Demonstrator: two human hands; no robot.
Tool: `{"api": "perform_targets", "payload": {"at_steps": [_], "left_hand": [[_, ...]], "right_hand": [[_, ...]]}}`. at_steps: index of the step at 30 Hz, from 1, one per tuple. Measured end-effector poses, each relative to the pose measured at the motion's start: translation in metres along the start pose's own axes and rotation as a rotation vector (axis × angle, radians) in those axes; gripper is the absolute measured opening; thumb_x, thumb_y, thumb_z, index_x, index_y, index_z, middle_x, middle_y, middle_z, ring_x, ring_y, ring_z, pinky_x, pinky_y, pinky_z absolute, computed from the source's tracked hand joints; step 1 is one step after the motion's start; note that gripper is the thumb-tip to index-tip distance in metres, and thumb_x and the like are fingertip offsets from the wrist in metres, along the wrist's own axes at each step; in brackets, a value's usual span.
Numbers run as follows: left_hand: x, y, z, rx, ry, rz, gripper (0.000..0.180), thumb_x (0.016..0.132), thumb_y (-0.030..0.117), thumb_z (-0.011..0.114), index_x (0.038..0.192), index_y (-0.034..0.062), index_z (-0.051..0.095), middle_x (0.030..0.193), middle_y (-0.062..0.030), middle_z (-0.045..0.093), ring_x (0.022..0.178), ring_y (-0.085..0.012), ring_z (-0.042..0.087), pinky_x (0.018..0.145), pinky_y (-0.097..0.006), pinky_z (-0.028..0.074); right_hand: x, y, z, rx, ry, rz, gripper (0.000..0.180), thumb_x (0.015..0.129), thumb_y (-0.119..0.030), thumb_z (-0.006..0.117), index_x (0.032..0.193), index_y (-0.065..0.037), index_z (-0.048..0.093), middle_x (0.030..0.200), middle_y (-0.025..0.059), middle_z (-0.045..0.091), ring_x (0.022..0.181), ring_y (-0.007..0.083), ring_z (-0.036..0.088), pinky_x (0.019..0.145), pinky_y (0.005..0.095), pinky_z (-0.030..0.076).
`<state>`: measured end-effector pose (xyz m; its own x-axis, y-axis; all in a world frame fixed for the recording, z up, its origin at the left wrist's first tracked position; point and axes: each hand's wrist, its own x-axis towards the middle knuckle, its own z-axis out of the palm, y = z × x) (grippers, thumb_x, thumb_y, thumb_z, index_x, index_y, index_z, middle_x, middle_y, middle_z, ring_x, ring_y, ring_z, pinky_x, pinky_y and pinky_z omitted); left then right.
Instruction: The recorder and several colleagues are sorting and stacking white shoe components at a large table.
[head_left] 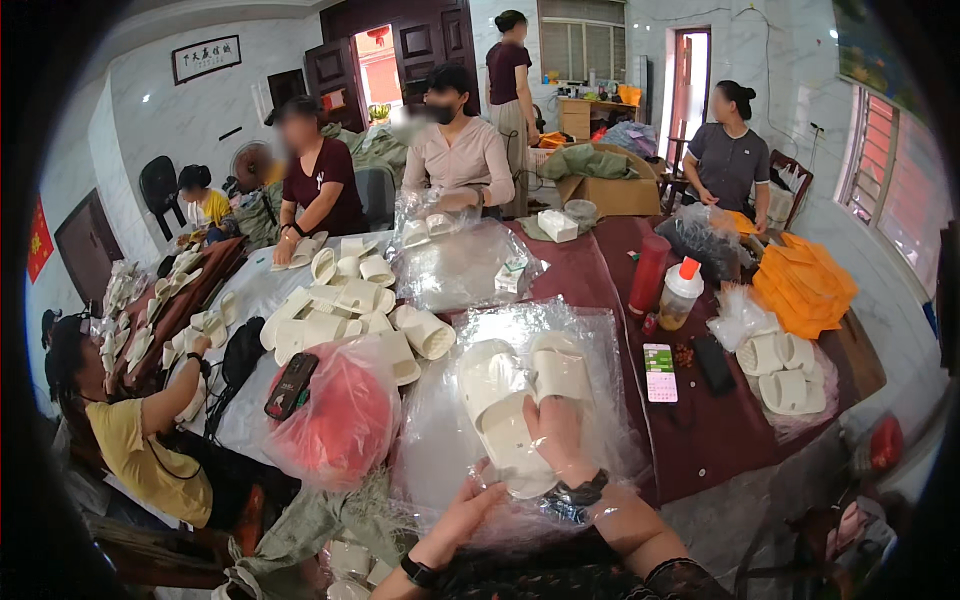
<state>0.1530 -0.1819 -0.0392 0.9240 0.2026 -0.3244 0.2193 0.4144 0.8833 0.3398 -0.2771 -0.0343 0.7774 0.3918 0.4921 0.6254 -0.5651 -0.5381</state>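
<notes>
A pair of cream slide slippers (497,392) lies toe-away inside a clear plastic bag (610,360), on a stack of similar clear bags. My right hand (560,437) reaches into the bag with its fingers closed round the slippers, the thumb side on the left slipper's sole. The far ends of those fingers are hidden by the right slipper. At the bag's near edge, beside the left slipper's heel, my left hand (470,512) pinches the film. Dark bands circle both my wrists.
Loose cream slippers (345,300) are heaped to the left, behind a red-filled plastic bag (335,415) with a dark phone on it. To the right stand a lidded cup (682,292), a lit phone (660,372) and orange bags (803,285). Several people work around the tables.
</notes>
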Motion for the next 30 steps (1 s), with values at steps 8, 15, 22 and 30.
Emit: {"api": "perform_targets", "payload": {"at_steps": [8, 15, 22, 30], "left_hand": [[0.023, 0.001, -0.043, -0.083, 0.055, -0.082, 0.052, 0.105, 0.016, 0.046, 0.149, -0.0024, 0.026, 0.120, -0.0210, 0.063, 0.101, -0.0285, 0.067, 0.084, -0.037, 0.057], [0.038, -0.019, -0.055, -0.139, 0.100, -0.006, 0.042, 0.105, 0.014, 0.043, 0.143, -0.0031, 0.039, 0.118, -0.0245, 0.064, 0.103, -0.0331, 0.067, 0.083, -0.037, 0.057], [0.031, -0.018, -0.062, -0.298, 0.031, 0.011, 0.049, 0.103, 0.014, 0.049, 0.146, -0.0028, 0.032, 0.121, -0.0245, 0.062, 0.108, -0.0323, 0.065, 0.089, -0.037, 0.055], [-0.001, 0.012, -0.049, 0.084, 0.059, 0.075, 0.083, 0.087, -0.002, 0.067, 0.154, 0.0021, 0.017, 0.140, -0.0270, 0.048, 0.116, -0.0332, 0.061, 0.094, -0.039, 0.053]], "right_hand": [[0.007, 0.002, 0.025, -0.098, -0.139, 0.027, 0.038, 0.095, -0.033, 0.056, 0.080, 0.002, 0.065, 0.077, 0.0248, 0.066, 0.072, 0.0424, 0.065, 0.066, 0.0494, 0.051], [-0.041, 0.013, 0.030, 0.032, -0.216, -0.152, 0.052, 0.096, -0.029, 0.056, 0.130, 0.009, 0.046, 0.129, 0.0312, 0.048, 0.118, 0.0443, 0.049, 0.098, 0.0494, 0.042], [-0.108, 0.031, -0.042, 0.184, -0.358, -0.470, 0.047, 0.094, -0.024, 0.060, 0.133, 0.002, 0.052, 0.137, 0.0194, 0.051, 0.116, 0.0367, 0.055, 0.094, 0.0456, 0.047], [-0.100, 0.055, -0.119, 0.392, -0.340, 0.086, 0.034, 0.081, -0.021, 0.078, 0.108, -0.004, 0.067, 0.098, 0.0094, 0.065, 0.073, 0.0211, 0.062, 0.061, 0.0317, 0.049]]}}
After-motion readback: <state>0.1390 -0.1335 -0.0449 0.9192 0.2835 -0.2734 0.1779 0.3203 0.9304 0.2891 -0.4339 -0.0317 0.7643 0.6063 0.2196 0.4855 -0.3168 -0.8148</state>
